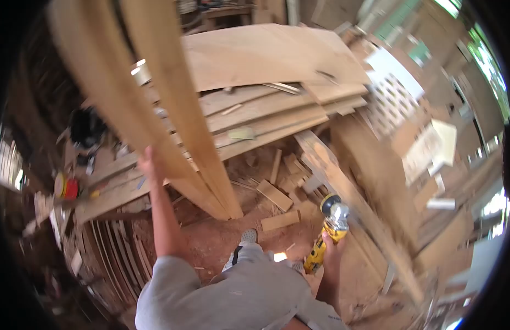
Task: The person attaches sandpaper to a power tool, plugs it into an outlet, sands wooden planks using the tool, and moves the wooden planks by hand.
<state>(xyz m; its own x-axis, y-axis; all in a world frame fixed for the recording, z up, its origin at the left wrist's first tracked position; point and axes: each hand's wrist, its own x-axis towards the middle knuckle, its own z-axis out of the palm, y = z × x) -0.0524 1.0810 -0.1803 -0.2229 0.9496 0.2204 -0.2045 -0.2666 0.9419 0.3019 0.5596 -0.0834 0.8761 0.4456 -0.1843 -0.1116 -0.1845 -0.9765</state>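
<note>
My right hand [333, 248] is wrapped round a yellow angle grinder [320, 247], whose silver head and round black pad point up and away from me. Two long wooden planks [181, 110] rise steeply on the left, side by side, their lower ends meeting near the floor and their tops running out of view. At the outer edge of the left plank [109, 93] is my left hand [149, 165], gripping it; motion blur softens the fingers, and part of the grip is hidden by the wood.
Behind the planks, a workbench [249, 113] carries stacked boards and a broad wooden sheet [266, 55]. Offcuts [280, 220] litter the reddish floor. A long rough beam [359, 209] leans to the right. A red and yellow round container [67, 187] stands at the left.
</note>
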